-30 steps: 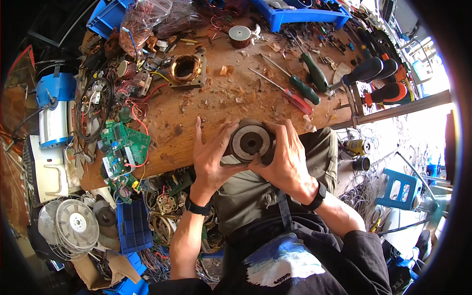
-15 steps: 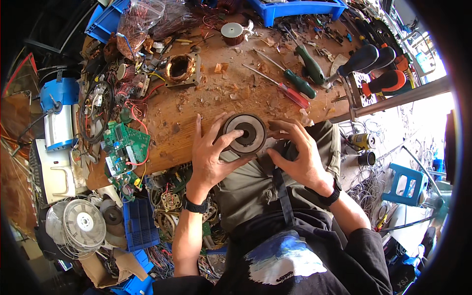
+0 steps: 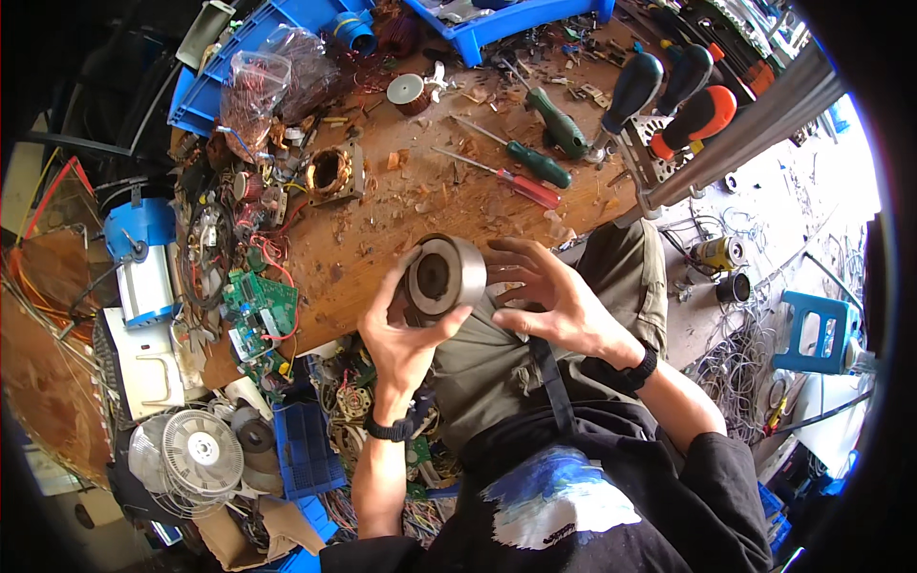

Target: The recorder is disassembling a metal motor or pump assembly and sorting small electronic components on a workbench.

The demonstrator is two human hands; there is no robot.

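The left hand (image 3: 401, 344) holds a thick, round, grey metal ring with a dark bored centre (image 3: 449, 272), its fingers and thumb clamped on the outer wall. The piece is tilted, raised at the near edge of the brown wooden counter (image 3: 325, 286). The right hand (image 3: 564, 310) is just beside it, fingers curved and apart. It looks heavy and stiff, perhaps slippery on its smooth wall; opposite sides of that wall seem the surest hold.

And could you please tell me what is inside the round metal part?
Inside the round metal part, a grey ring-shaped face surrounds a dark centre; whatever lies behind that face is covered.
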